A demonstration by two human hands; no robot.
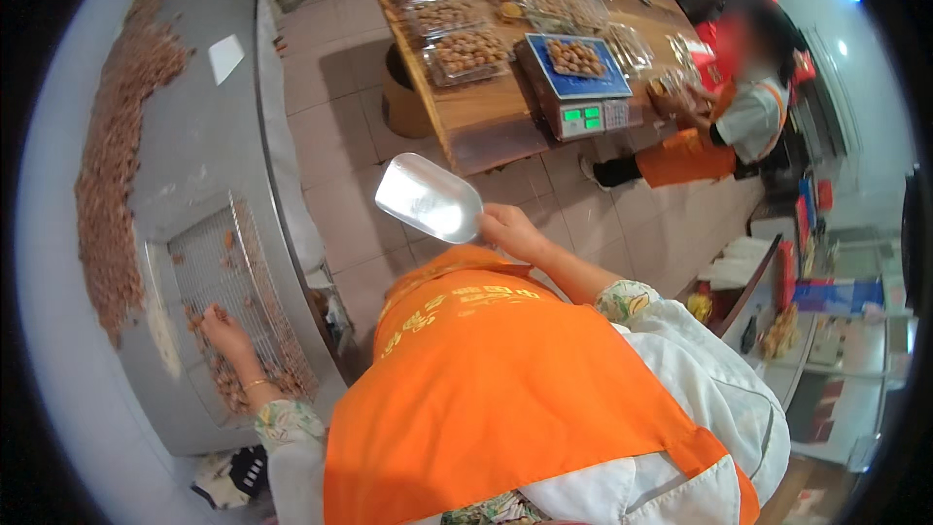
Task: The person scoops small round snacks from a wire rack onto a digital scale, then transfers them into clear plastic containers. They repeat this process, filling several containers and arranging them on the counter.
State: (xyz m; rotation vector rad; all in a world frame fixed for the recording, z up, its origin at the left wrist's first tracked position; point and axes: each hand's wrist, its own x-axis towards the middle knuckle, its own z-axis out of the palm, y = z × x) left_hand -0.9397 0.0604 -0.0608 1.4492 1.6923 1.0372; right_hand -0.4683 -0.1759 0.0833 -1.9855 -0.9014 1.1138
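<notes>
One rounded metal scoop [430,200] is clamped in right fingers [494,220]; left fingers [216,324] (grip unclear) touch lumpy pieces [194,317].

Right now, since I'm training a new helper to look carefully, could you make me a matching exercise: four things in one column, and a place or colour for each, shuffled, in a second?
Things
1. Scoop
2. Scale
3. Wire rack
4. Foreground apron

Places or colours
A. On the wooden table
B. Orange
C. In the right hand
D. Beneath the left hand

Right pairs: 1-C, 2-A, 3-D, 4-B
</notes>
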